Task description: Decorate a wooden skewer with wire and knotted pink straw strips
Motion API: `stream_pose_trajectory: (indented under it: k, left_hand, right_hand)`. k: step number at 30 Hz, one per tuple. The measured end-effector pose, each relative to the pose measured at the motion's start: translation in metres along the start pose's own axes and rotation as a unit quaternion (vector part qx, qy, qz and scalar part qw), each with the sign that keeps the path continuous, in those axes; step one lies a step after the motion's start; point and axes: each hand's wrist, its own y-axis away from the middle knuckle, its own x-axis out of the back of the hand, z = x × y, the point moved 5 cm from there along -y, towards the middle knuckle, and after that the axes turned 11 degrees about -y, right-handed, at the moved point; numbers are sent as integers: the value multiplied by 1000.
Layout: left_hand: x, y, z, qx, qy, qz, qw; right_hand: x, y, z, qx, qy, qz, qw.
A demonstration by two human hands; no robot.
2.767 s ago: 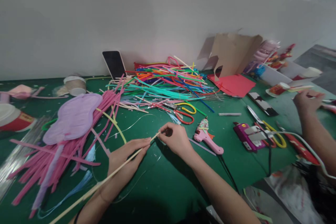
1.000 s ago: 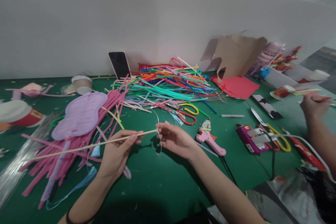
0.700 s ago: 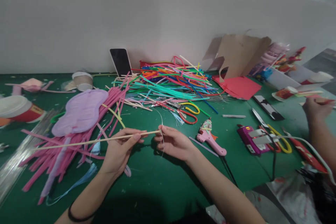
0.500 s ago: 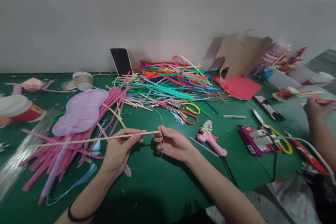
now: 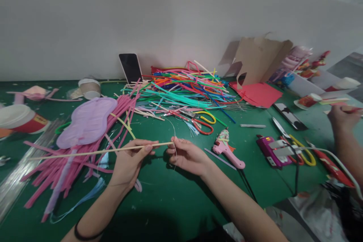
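Observation:
A long thin wooden stick (image 5: pixel 99 152) runs from the left toward the middle, pinched near its right end by my left hand (image 5: pixel 131 162). At the stick's tip, my right hand (image 5: pixel 185 155) pinches a fine, curved wire (image 5: pixel 175 130) against the wood. The wire arcs above and below the fingers; whether it is fastened to the stick I cannot tell. Beneath the stick's left part lie a lilac fan-shaped piece (image 5: pixel 87 121) with a fuzzy handle and a bundle of pink pipe cleaners (image 5: pixel 121 109). A light-blue tassel (image 5: pixel 93 191) is by my left wrist.
A heap of coloured pipe cleaners (image 5: pixel 181 89) lies at the back, beside a phone (image 5: pixel 130 68). Right of my hands are scissors (image 5: pixel 204 123), a pink glue gun (image 5: pixel 227 150) and a purple power strip (image 5: pixel 269 153). Another person's hand (image 5: pixel 344 119) is at the far right.
Both hands keep their grip on the stick and wire almost unmoved. The view has shifted very slightly.

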Motion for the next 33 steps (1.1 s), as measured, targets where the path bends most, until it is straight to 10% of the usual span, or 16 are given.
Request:
stream_pose_trajectory:
  k: [26,33]
  left_hand:
    - [-1,-1,-1,11,31,-9,999]
    - [8,5,8,-89,-60,31,994]
  right_hand:
    - [-1,1,-3,55,86,0,995]
    - [0,5,-22,184,213,74,957]
